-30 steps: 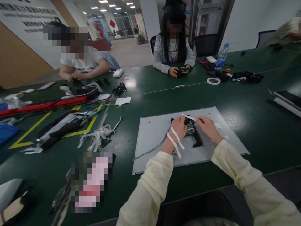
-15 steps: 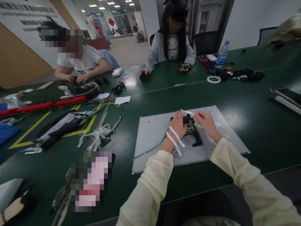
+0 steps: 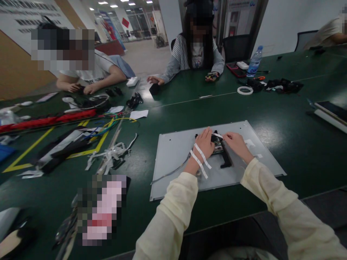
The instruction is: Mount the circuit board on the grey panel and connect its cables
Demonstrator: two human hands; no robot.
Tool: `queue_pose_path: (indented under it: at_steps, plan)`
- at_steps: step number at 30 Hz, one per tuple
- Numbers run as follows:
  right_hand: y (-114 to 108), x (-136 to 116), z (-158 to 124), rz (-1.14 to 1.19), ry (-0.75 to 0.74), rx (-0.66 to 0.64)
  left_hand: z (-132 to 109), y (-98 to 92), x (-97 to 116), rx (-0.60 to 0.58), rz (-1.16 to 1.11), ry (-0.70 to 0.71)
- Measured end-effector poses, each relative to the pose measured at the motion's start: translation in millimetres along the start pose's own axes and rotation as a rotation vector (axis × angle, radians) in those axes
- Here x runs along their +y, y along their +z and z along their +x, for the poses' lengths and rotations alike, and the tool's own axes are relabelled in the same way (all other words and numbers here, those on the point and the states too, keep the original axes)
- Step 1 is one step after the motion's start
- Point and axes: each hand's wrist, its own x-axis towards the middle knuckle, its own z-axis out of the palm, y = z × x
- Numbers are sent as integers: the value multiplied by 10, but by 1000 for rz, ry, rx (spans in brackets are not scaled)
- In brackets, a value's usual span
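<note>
A grey metal panel point(image 3: 173, 151) lies flat on the green table in front of me. A small circuit board with a black bracket point(image 3: 222, 153) sits on the panel. My left hand point(image 3: 204, 143) rests at the board's left side, fingers closed on one end of a white tape strip point(image 3: 217, 135). More white strips point(image 3: 200, 160) stick to my left wrist. My right hand point(image 3: 236, 142) pinches the strip's other end over the board. A thin flat cable point(image 3: 170, 172) runs from under my left wrist across the panel.
Loose white strips point(image 3: 111, 157), coloured wires and yellow floor-tape lines lie to the left. A tape roll point(image 3: 245, 90), a water bottle point(image 3: 255, 61) and black parts sit at the far right. Two people work across the table; a third sits at the far right corner.
Both hands have come down with the white strip, from just above the board to against it. The person opposite has stretched one hand out to the left.
</note>
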Motion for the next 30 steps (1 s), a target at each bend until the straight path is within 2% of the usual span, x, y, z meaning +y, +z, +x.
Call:
queue_pose_path:
  at_steps: [10,21,30]
  plan:
    - [-2,6,2,-147,-12,-3,-14,27,-4,-31,49,18]
    - [-13,-199,-171,-623,35,-31,-17,15,-1,-14,42,23]
    - [-44,-214,-271,-761,-2,-52,-18,0,21,-17,56,3]
